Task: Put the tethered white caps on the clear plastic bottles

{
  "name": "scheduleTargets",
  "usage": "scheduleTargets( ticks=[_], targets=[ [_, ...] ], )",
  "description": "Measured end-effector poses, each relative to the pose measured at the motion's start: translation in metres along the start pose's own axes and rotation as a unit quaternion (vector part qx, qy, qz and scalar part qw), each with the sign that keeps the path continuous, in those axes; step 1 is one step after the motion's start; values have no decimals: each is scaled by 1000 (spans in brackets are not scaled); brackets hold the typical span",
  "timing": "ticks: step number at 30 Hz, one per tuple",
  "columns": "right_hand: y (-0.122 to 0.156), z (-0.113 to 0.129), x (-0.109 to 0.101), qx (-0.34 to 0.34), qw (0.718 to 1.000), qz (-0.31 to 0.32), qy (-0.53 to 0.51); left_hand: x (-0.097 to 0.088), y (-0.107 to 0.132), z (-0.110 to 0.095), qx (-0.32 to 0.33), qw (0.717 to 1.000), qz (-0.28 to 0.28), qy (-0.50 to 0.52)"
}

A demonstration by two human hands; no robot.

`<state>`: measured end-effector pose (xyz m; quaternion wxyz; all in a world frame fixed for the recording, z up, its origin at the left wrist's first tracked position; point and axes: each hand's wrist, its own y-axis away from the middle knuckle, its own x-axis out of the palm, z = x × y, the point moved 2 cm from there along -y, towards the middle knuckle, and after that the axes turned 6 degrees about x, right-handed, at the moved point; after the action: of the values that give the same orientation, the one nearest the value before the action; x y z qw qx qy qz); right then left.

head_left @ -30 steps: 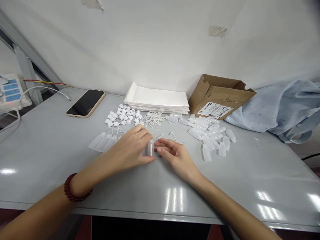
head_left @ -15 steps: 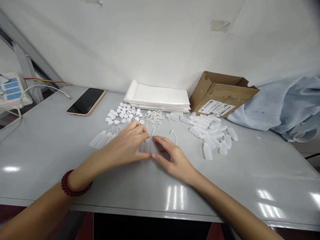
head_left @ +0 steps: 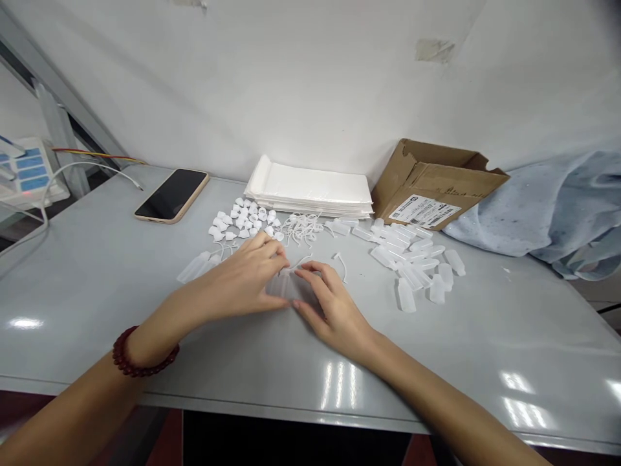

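Observation:
My left hand [head_left: 245, 281] and my right hand [head_left: 330, 304] meet at the middle of the grey table [head_left: 97, 285], both pinching one small translucent plastic bottle [head_left: 284, 286] that lies between their fingertips. A thin white strap [head_left: 301, 261] sticks up from the bottle's top. More finished bottles [head_left: 196, 266] lie just left of my left hand. A pile of empty bottles [head_left: 412, 259] lies to the right. Small white caps [head_left: 240, 223] and loose white straps [head_left: 303, 228] lie behind my hands.
A phone [head_left: 171, 195] lies at the back left with a white cable [head_left: 92, 171]. A stack of white bags [head_left: 308, 191] and an open cardboard box [head_left: 431, 188] stand against the wall. Blue cloth [head_left: 548, 207] covers the right end.
The bottle, upright between my fingers a second ago, now lies lower and flatter under both hands. My right fingers have curled over it.

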<state>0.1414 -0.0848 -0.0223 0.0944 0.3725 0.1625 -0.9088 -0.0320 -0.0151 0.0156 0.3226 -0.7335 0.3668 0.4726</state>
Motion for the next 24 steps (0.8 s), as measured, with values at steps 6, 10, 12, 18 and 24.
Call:
scheduleTargets(
  ticks=[6, 10, 12, 18, 24],
  targets=[
    [0, 3, 4, -54, 998, 0, 8, 0, 2, 2, -1, 1000, 29, -13],
    [1, 4, 5, -67, 998, -4, 14, 1, 3, 1, -8, 999, 39, -18],
    [1, 3, 5, -66, 998, -6, 15, 0, 2, 0, -10, 999, 48, -21],
    [2, 3, 4, -56, 998, -2, 10, -1, 0, -2, -14, 997, 77, -23],
    [0, -1, -5, -54, 998, -29, 8, -1, 1, -2, -14, 997, 78, -20]
  ],
)
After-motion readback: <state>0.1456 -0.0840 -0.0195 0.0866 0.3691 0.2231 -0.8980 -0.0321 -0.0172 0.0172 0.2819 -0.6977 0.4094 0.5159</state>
